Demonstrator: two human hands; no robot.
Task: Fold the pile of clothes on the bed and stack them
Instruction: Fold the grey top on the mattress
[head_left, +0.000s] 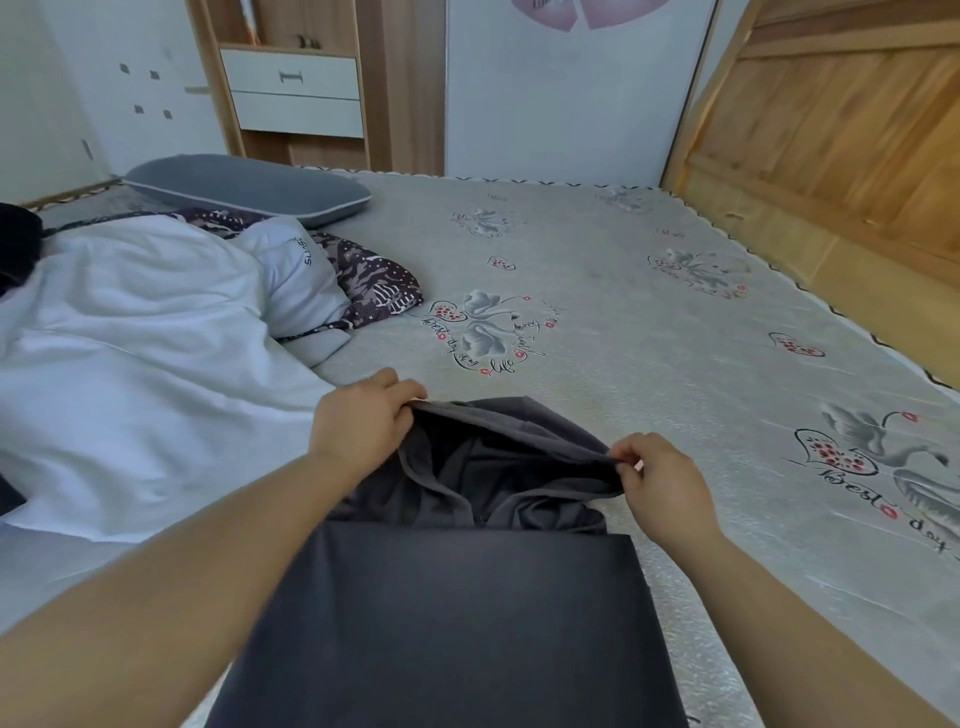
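A dark grey garment lies flat on the bed in front of me, its far end lifted and folded over. My left hand pinches the left corner of that raised edge. My right hand pinches the right corner. To the left sits the pile of clothes: a large white garment, a pale blue top with lettering, and a dark patterned piece underneath.
A grey pillow lies at the back left of the bed. A wooden frame borders the right side. A wooden cabinet with white drawers stands behind the bed. The printed mattress cover stretches to the right.
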